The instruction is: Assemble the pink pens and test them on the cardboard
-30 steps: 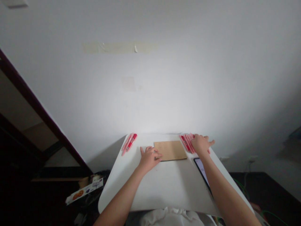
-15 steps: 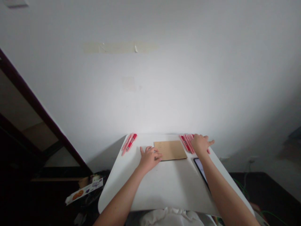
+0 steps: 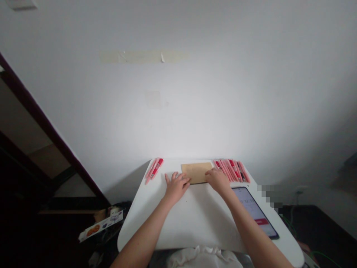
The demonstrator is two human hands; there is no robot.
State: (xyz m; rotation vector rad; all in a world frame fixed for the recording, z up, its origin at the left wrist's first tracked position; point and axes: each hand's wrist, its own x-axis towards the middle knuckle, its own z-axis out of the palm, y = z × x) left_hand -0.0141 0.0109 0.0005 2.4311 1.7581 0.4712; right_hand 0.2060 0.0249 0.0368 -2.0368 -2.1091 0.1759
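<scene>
White table; tan notebook, rectangular, flat

Both hands at a brown pad between two rows of pens.

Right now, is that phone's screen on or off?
On. The phone shows a bright, pale display with a red patch, though the right forearm covers part of it.
</scene>
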